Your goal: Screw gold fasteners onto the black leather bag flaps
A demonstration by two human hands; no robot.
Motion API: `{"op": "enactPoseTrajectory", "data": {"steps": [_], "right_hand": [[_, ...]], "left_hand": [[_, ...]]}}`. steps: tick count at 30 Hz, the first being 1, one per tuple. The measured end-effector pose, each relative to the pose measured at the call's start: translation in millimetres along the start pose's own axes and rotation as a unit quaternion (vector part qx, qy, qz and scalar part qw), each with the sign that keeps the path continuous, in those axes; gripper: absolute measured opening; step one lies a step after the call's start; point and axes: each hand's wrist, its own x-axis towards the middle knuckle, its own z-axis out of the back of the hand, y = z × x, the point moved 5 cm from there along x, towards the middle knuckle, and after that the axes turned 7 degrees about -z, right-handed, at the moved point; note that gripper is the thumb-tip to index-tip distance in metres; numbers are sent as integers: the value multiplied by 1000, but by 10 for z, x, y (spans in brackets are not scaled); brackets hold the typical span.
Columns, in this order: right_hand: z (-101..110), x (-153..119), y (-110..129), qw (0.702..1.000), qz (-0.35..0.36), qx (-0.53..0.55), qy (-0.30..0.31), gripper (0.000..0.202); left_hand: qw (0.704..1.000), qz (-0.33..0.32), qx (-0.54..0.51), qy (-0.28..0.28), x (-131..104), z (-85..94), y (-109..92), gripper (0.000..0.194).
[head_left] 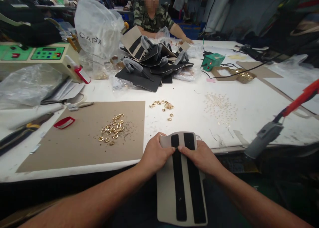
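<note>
At the table (188, 98), left hand (155, 154) and right hand (204, 157) grip 1 panel (183, 185).

WALL: plain grey wall (246, 19), dim, upper right | AGAINST IT: tall pale rolls (219, 12), slanted | FURNITURE: broad white-topped worktable (186, 103), scuffed; cluttered pale rear bench (63, 8), upper left | REAR: blurred blue bins (191, 28) | LIGHT: bright across tabletop, gloomy behind, deep shadow beneath
</note>
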Motion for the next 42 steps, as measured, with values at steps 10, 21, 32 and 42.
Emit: {"op": "enactPoseTrajectory", "data": {"steps": [10,21,32,42], "right_hand": [[29,276,-5,988,-22,-145,-44,13],[10,255,80,982,32,-177,-61,16],[1563,414,-546,915,59,-227,-328,35],[1737,719,-786,900,30,-285,-327,30]], "left_hand": [[983,-47,178,25,243,-76,88,31],[880,-334,332,-53,-157,-204,-27,28],[910,-292,294,-36,28,-189,29,26],[921,-286,261,-49,51,-180,94,32]]}}
